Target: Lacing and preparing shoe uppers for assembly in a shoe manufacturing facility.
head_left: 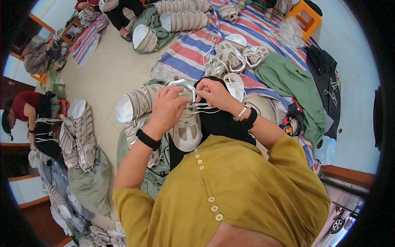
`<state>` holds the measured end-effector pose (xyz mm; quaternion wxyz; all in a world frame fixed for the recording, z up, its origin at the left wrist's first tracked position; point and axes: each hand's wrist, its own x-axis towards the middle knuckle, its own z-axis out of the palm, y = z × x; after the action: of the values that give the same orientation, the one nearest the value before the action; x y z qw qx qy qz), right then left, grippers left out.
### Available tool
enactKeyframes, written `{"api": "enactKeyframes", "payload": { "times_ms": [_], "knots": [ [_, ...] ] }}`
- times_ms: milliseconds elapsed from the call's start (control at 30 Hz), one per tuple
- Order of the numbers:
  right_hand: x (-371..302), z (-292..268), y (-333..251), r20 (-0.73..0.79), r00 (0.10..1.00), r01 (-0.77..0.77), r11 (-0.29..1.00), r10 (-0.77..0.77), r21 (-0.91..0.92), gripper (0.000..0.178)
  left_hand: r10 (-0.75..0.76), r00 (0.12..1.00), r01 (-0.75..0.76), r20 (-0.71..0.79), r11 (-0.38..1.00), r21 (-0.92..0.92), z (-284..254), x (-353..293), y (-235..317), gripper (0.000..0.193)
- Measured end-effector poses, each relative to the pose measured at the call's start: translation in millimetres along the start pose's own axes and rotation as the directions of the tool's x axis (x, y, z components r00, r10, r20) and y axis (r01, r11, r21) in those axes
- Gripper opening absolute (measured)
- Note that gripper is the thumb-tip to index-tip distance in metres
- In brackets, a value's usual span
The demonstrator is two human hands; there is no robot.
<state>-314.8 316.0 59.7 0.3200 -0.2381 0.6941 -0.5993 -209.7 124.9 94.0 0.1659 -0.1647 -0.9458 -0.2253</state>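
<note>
A beige and white sneaker [186, 132] rests on my lap, its toe toward me. White shoelaces [204, 108] run loose across its top and off to the right. Above its opening my right hand [214, 95] pinches a lace between thumb and fingertips. Close by on the left, my left hand [168, 106] has its fingers curled together at the same lace; its exact hold is partly hidden. Beside my left hand lies a row of nested sneakers [138, 103], with more below it on green cloth.
Loose sneakers [230, 57] lie ahead on a striped sheet [185, 55], near green cloth [288, 78]. An orange stool [305, 18] stands far right. At left a person in a red top [26, 108] bends beside stacked sneakers [84, 136]. Others sit at the far edge.
</note>
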Motion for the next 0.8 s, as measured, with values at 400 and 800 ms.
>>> {"api": "enactKeyframes", "payload": {
  "times_ms": [400, 800],
  "knots": [
    [1.6, -4.8, -1.1, -0.028, 0.998, -0.045, 0.994, 0.048, 0.101, 0.011, -0.095, 0.990, 0.083, 0.101, 0.990, 0.111, 14.9, 4.1, 4.4, 0.018],
    [0.1, -1.6, 0.2, -0.035, 0.999, -0.032, 0.998, 0.034, 0.056, 0.014, -0.142, 0.988, 0.136, 0.063, 0.987, 0.084, 17.5, -0.1, 7.8, 0.015]
  ]
}}
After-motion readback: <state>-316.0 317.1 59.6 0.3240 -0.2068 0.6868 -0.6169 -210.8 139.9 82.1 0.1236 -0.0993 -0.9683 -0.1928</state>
